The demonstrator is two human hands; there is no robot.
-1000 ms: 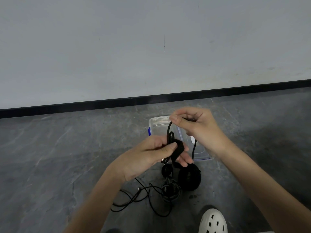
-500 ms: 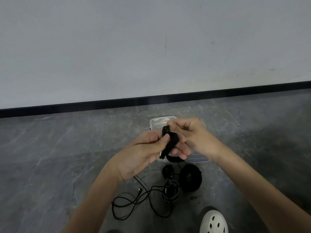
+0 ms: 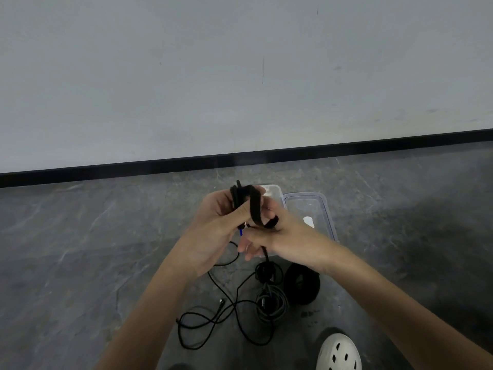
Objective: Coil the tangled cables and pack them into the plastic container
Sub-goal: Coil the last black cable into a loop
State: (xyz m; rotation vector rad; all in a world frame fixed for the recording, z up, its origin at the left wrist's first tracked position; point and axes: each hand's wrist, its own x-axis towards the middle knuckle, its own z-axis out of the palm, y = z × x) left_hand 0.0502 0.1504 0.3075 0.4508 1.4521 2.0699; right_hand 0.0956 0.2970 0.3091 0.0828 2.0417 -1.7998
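My left hand (image 3: pixel 213 231) grips a small bundle of folded black cable (image 3: pixel 237 194), thumb pressed across it. A black strap (image 3: pixel 256 206) runs over the bundle and down to my right hand (image 3: pixel 277 236), which pinches it just below the bundle. The clear plastic container (image 3: pixel 273 192) lies on the floor behind my hands, mostly hidden by them. On the floor below my hands lie a tangled thin black cable (image 3: pixel 213 319), a small black coil (image 3: pixel 268 271), a grey coil (image 3: pixel 272 305) and a thick black roll (image 3: pixel 302 285).
The container's clear lid (image 3: pixel 312 212) with a blue-tinted rim lies right of the container. A white perforated shoe (image 3: pixel 338 352) stands at the bottom edge. The floor is grey stone; a white wall with a black baseboard (image 3: pixel 133 166) runs behind.
My right hand dropped from above the bundle to below it, pulling the strap over and down. My left hand rose a little with the bundle. The lid now shows at the right.
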